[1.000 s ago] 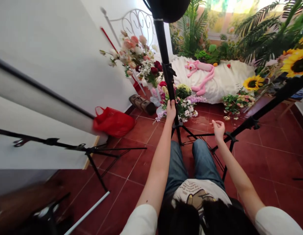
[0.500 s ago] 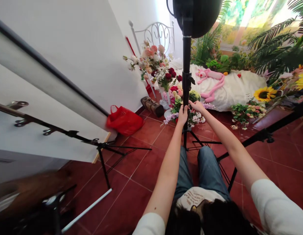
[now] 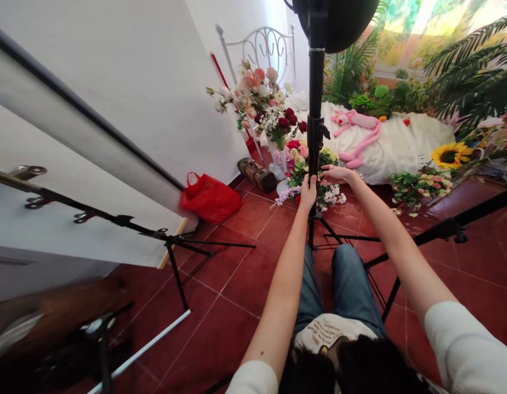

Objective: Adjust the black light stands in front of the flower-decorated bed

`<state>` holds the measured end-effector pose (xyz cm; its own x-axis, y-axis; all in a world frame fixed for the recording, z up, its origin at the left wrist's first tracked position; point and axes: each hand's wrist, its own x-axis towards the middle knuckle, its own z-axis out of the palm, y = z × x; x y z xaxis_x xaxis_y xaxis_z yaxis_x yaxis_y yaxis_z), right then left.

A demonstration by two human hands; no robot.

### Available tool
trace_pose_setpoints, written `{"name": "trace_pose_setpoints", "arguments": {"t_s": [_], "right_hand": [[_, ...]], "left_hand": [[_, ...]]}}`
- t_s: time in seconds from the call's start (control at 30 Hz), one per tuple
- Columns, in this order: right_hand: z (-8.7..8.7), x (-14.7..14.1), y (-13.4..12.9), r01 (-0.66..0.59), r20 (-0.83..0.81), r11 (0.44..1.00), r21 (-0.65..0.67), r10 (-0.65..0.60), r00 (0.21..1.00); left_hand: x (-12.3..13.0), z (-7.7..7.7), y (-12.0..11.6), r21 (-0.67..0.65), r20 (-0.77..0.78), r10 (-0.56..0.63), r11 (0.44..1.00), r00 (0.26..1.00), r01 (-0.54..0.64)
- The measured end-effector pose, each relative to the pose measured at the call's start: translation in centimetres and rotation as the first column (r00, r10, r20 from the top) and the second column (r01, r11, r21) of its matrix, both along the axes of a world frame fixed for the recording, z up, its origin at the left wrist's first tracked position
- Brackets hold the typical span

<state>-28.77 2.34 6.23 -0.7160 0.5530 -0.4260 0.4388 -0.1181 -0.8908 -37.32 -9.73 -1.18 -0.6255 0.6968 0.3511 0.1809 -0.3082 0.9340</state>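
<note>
A black light stand (image 3: 314, 93) rises upright before me, carrying a large dark round lamp head (image 3: 339, 24) that is cut off by the top edge. My left hand (image 3: 308, 191) is wrapped round the lower part of its pole. Just right of the pole is my right hand (image 3: 336, 174), fingers loosely spread and apart from it, with nothing visible in them. A clamp knob (image 3: 324, 130) sticks out from the pole above both hands. Artificial flowers (image 3: 296, 156) stand behind the pole, partly hidden by it.
A red bag (image 3: 212, 200) lies on the tiled floor (image 3: 240, 268) by the wall. More stands (image 3: 179, 273) spread their legs at left and right. A pink plush toy (image 3: 362, 123) rests on white cloth (image 3: 417, 142). A white rod (image 3: 146, 347) lies at lower left.
My right hand has come away from the pole to the right, its fingers loosening. My left hand stays on the pole. The view has shifted slightly.
</note>
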Motion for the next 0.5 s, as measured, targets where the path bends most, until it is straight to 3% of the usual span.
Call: {"name": "trace_pose_setpoints", "arguments": {"t_s": [0.07, 0.2, 0.27, 0.37, 0.5], "right_hand": [[-1.0, 0.4, -0.6, 0.045, -0.213, 0.999, -0.010, -0.046, 0.976], [-3.4, 0.2, -1.5, 0.231, -0.515, 0.973, 0.002, -0.197, 0.834], [-4.1, -0.2, -1.6, 0.319, -0.524, 0.948, -0.009, -0.277, 0.806], [-4.3, -0.4, -1.4, 0.375, -0.406, 0.923, 0.087, -0.311, 0.860], [-4.2, -0.2, -1.0, 0.285, -0.329, 0.939, 0.195, -0.211, 0.920]], "left_hand": [[0.0, 0.0, 0.0, 0.005, -0.009, 0.005, 1.000, 1.000, -0.005], [0.0, 0.1, 0.0, -0.013, -0.008, 0.018, 1.000, 1.000, -0.019], [0.0, 0.2, 0.0, -0.029, -0.006, 0.020, 0.999, 1.000, -0.020], [0.1, 0.4, -0.2, -0.038, -0.001, 0.015, 0.999, 1.000, -0.015], [0.2, 0.6, -0.2, -0.047, 0.012, 0.013, 0.999, 1.000, -0.012]]}}
